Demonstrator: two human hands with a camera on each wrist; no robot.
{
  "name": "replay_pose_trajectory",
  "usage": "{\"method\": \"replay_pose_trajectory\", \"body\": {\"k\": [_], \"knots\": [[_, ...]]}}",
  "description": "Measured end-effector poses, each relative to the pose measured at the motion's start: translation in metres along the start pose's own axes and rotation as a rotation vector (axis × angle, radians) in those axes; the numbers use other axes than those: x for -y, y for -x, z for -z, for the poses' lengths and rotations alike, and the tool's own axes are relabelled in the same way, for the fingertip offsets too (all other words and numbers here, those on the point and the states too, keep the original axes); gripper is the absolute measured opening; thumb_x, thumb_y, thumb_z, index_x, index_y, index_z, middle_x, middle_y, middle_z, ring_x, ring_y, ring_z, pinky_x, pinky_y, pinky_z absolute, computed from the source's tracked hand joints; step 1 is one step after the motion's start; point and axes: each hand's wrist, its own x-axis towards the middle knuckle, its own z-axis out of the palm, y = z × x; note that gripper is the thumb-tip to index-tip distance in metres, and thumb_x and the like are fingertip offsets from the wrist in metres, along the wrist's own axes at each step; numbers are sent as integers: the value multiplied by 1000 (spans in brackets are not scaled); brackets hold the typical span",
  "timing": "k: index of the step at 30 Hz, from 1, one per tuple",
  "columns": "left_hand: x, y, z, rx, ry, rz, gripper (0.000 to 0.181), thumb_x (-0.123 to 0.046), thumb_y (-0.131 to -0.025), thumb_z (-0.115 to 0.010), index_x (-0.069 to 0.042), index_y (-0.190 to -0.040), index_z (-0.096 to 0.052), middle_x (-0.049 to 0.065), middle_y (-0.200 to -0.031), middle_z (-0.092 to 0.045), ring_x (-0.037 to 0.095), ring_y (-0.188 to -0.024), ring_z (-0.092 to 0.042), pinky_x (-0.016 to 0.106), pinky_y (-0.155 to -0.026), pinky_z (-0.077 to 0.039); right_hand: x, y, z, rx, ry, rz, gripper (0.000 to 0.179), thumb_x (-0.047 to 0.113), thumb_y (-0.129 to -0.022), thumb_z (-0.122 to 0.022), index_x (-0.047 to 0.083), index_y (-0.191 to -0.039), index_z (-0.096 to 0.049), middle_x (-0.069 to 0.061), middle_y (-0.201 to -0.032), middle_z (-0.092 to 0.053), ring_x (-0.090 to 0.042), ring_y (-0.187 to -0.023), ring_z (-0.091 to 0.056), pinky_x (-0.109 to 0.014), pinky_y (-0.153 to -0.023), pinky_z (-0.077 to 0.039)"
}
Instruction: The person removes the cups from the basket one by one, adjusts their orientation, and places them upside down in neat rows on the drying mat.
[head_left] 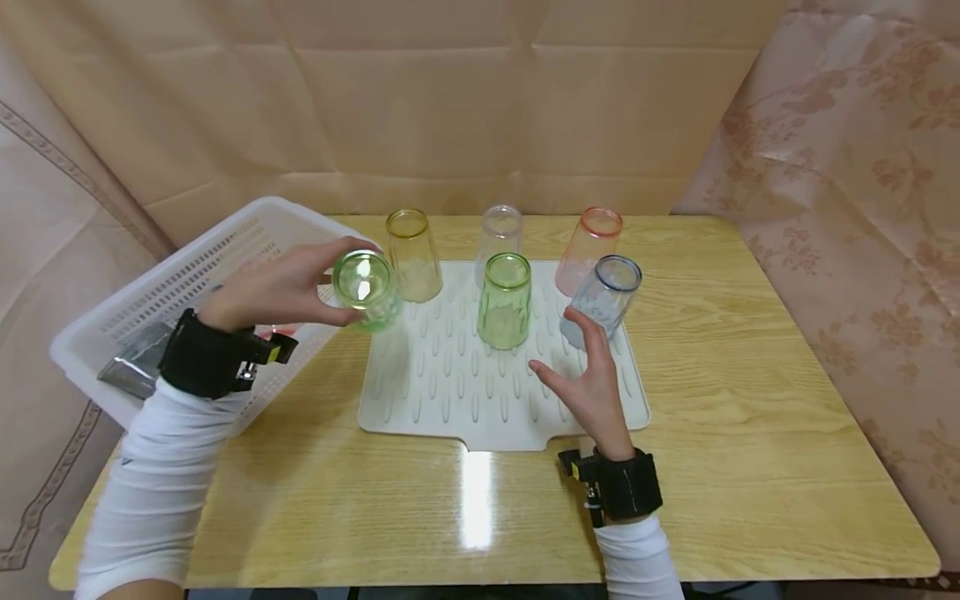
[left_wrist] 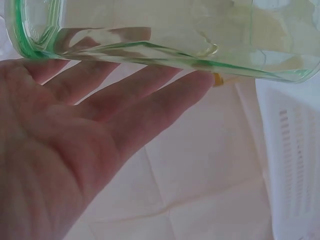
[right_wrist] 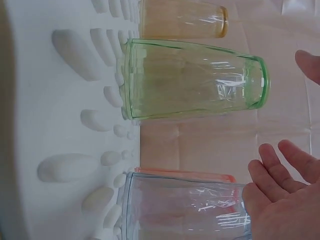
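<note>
My left hand (head_left: 288,283) grips a pale green glass (head_left: 367,287) between thumb and fingers, its base facing up, over the left edge of the drying mat (head_left: 420,400). The left wrist view shows the fingers (left_wrist: 165,102) along the side of this glass. My right hand (head_left: 588,383) is held over the mat's right part with thumb and forefinger spread and nothing between them. Another green glass (head_left: 505,304) stands upside down mid-mat, left of that hand. Close by its fingertips is a blue-tinted glass (head_left: 602,300), also upside down.
Behind stand an amber glass (head_left: 414,258), a clear glass (head_left: 500,237) and a pink glass (head_left: 588,250), all upside down. A white slatted basket (head_left: 300,212) at the left holds a shiny grey packet (head_left: 138,358). Wooden table (head_left: 750,433) surrounds the mat; a beige curtain (head_left: 420,100) hangs behind.
</note>
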Motion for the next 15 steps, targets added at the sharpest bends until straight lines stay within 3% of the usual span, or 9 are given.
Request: {"method": "replay_pose_trajectory", "body": {"k": [4, 7, 15], "knots": [[5, -6, -11, 20, 68, 12, 64, -14, -75, -80, -6, -131, -51, 2, -112, -63, 16, -99, -57, 37, -86, -46, -1, 2, 0, 23, 5, -6, 66, -1, -78, -78, -2, -136, -46, -20, -138, -42, -33, -128, -38, -53, -104, -28], [9, -10, -20, 32, 109, 32, 65, -15, -76, -81, -4, -131, -50, 5, -115, -62, 19, -104, -56, 43, -89, -45, -21, 3, -2, 32, 15, 45, 60, 2, -78, -78, 2, -132, -52, -16, -136, -45, -29, -127, -40, -54, -102, -31], [22, -18, -34, 52, 155, 39, 65, -15, -77, -80, -3, -132, -47, 10, -114, -62, 24, -104, -57, 47, -89, -47, -25, 7, 2, 66, 34, 70, 47, 1, -79, -77, 2, -123, -60, -14, -128, -53, -30, -120, -47, -55, -96, -38]]}}
